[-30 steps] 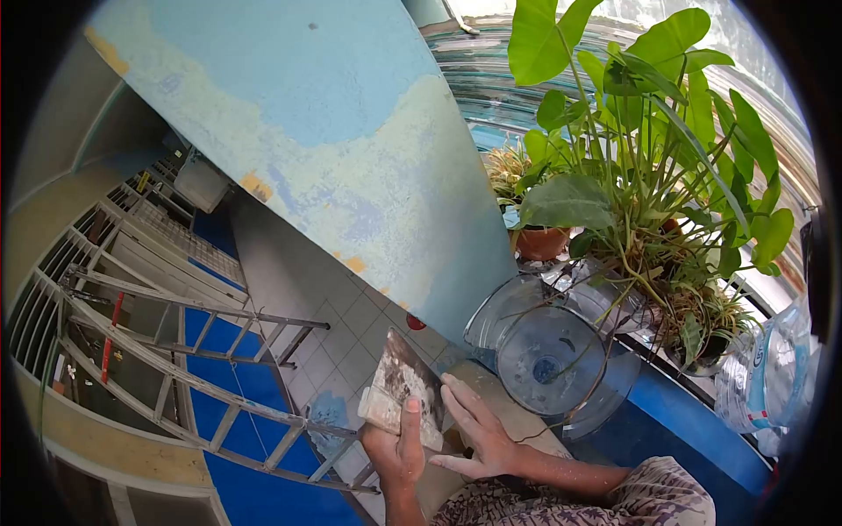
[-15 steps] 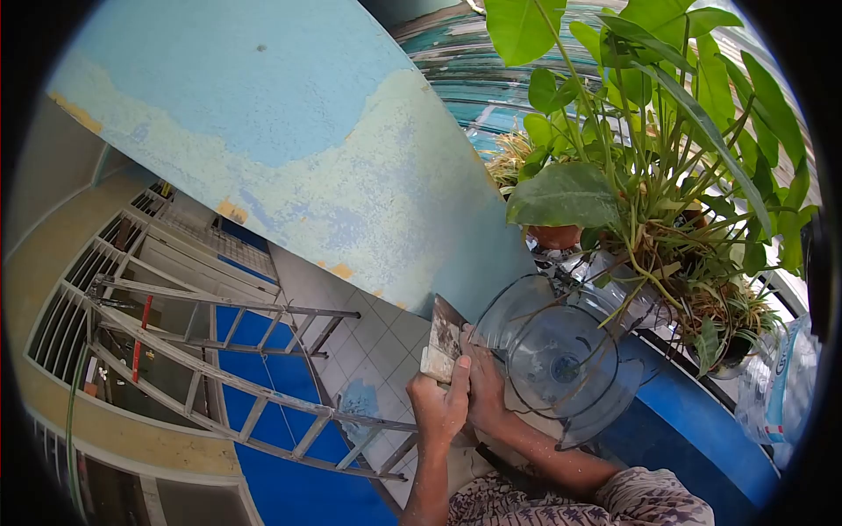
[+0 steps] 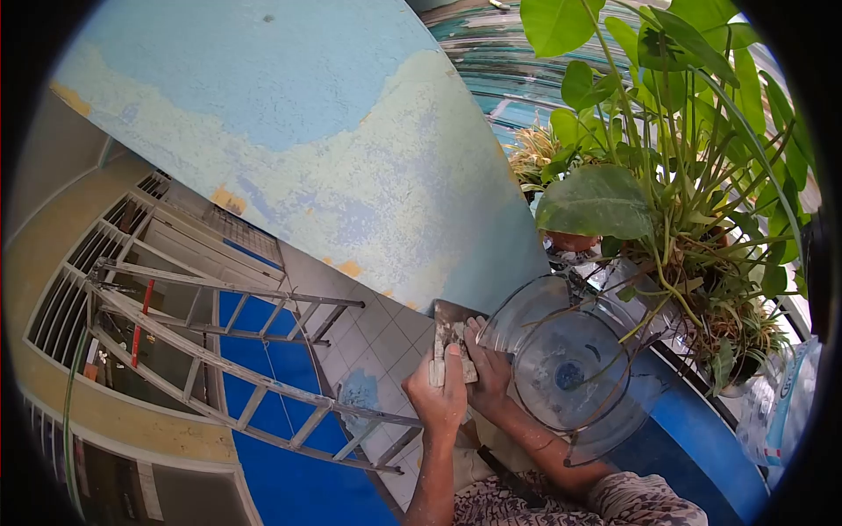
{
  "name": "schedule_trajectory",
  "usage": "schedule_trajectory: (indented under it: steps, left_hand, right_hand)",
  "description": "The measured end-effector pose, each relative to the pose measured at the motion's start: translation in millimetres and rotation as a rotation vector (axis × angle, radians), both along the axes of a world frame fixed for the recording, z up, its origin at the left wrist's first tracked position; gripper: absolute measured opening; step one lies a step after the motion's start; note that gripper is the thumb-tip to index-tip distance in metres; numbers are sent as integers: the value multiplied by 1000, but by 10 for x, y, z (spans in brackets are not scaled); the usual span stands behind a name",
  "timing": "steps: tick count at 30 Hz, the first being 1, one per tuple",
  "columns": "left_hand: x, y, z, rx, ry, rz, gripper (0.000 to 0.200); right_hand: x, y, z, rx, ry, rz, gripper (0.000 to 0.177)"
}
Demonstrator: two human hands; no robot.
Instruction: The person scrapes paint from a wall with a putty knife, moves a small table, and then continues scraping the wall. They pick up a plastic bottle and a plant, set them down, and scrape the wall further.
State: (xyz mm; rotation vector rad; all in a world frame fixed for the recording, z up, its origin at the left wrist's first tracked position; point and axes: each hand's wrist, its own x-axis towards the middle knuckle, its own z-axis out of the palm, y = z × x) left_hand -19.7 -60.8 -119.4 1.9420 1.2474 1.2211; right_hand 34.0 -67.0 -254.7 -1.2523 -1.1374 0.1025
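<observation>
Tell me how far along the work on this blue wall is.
Roughly midway, I'd judge. A broad pale patch across the wall looks already worked. In hand: the left hand and right hand press a scraper at the wall's bottom edge. Left: the solid blue paint above the patch looks untouched.

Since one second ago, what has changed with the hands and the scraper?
The scraper moved up to the lower edge of the blue wall. The right hand, open beside it before, now grips its blade. The left hand kept its hold on the handle; ladder and plants stayed.
</observation>
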Motion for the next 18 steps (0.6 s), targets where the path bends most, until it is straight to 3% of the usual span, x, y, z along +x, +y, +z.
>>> schedule_trajectory:
  steps: [2, 9, 14, 18]
  left_hand:
    - [-31, 51, 9, 27, 37, 6, 25]
    - [6, 90, 38, 104, 64, 34, 26]
    - [-33, 200, 58, 75, 13, -3, 29]
    - [308, 402, 209, 116, -62, -42, 30]
  right_hand:
    - [16, 18, 219, 58, -53, -128, 73]
    - [-24, 30, 296, 54, 48, -96, 64]
    - [-152, 200, 289, 108, 30, -274, 57]
    - [245, 434, 519, 115, -8, -334, 60]
